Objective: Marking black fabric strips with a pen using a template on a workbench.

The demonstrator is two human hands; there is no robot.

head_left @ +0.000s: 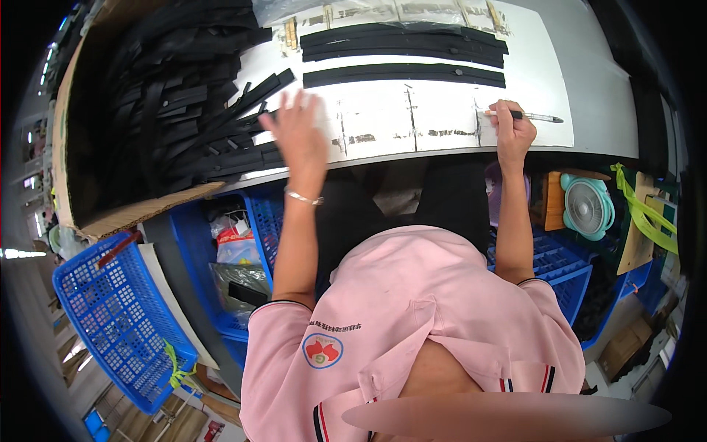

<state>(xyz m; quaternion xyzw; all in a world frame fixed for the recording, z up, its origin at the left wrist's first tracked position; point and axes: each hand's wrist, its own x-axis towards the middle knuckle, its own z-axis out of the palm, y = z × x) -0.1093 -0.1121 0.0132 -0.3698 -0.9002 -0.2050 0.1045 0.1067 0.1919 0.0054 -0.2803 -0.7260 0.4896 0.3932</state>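
My left hand (300, 140) is over the left part of a white marked sheet (383, 110), fingers spread and slightly blurred, with nothing visible in it. Beside it, a heap of black fabric strips (177, 103) spills over from a cardboard box (68, 147). My right hand (513, 135) grips a pen (543, 117) near the sheet's right side; the pen lies sideways, its clear barrel pointing right. Several black strips (403, 75) lie straight across the sheet, beyond both hands. Dark lines and smudges mark the sheet's near half.
Clear plastic film (353, 11) lies at the table's far edge. Below the table, blue baskets (121, 317) stand at left, one holding plastic bags (237, 247). A turquoise fan (588, 207) and a yellow-green ribbon (644, 210) are at right, above another blue crate (556, 269).
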